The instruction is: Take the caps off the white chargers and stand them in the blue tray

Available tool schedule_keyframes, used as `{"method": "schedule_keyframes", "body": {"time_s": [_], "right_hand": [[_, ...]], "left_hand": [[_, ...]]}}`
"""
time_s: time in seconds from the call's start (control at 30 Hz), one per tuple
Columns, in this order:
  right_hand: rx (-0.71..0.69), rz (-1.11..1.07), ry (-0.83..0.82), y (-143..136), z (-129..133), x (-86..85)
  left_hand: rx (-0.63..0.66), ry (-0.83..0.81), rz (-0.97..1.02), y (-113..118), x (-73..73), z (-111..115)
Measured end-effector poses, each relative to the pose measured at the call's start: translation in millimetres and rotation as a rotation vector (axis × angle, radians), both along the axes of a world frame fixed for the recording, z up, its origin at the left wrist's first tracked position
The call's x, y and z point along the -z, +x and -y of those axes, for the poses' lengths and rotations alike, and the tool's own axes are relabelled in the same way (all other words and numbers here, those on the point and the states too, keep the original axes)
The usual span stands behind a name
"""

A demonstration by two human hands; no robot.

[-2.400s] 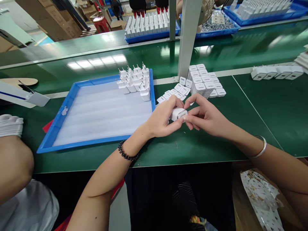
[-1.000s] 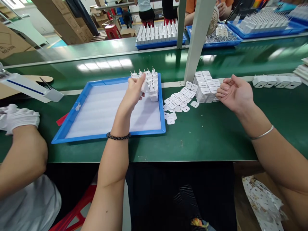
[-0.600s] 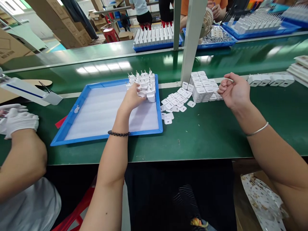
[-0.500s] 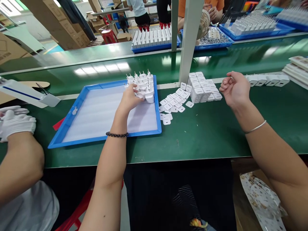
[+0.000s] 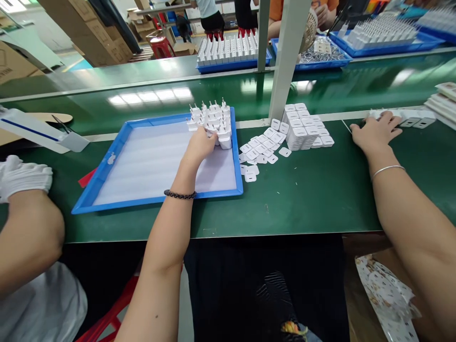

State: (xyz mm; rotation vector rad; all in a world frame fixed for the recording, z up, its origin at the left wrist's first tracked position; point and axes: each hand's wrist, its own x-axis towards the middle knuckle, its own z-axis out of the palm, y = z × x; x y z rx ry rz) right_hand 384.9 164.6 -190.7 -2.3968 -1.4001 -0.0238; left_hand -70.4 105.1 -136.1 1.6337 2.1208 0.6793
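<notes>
My left hand [image 5: 200,145] reaches into the blue-rimmed tray [image 5: 156,202], its fingers closed at the front of a block of white plug chargers [image 5: 213,116] with their pins up. They appear to pinch a front charger, partly hidden by the hand. My right hand [image 5: 376,132] lies with fingers spread over the left end of a row of white charger housings [image 5: 411,118]. A thin white sliver [image 5: 346,126] shows beside its thumb; whether the hand touches it I cannot tell. Between the hands are loose white square cover plates [image 5: 261,147] and neat stacks of plates [image 5: 299,130].
A grey post [image 5: 287,57] rises behind the plates. At the left are a co-worker's gloved hand [image 5: 26,178] and a white holder with tweezers [image 5: 73,142]. Pale stacked sheets [image 5: 445,107] lie far right. Loaded blue trays [image 5: 228,64] stand across the line.
My right hand has moved right, from beside the plate stacks onto the charger row, and its curled fingers have spread. My left hand stays at the charger block. The view has shifted slightly.
</notes>
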Motion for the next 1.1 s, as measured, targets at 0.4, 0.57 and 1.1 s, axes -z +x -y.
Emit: {"method": "schedule_keyframes", "body": {"time_s": [0.4, 0.57, 1.1], "right_hand": [[0.226, -0.102, -0.043, 3, -14, -6.1], [0.07, -0.049, 0.198, -18, 2, -39.8], [-1.102, -0.365, 0.121, -146, 103, -42.6]], "left_hand": [[-0.018, 0.249, -0.002, -5, 0.3, 0], [0.357, 0.698, -0.093, 25, -15.0, 19], [0.533, 0.373, 0.233, 92, -7.6, 59]]}}
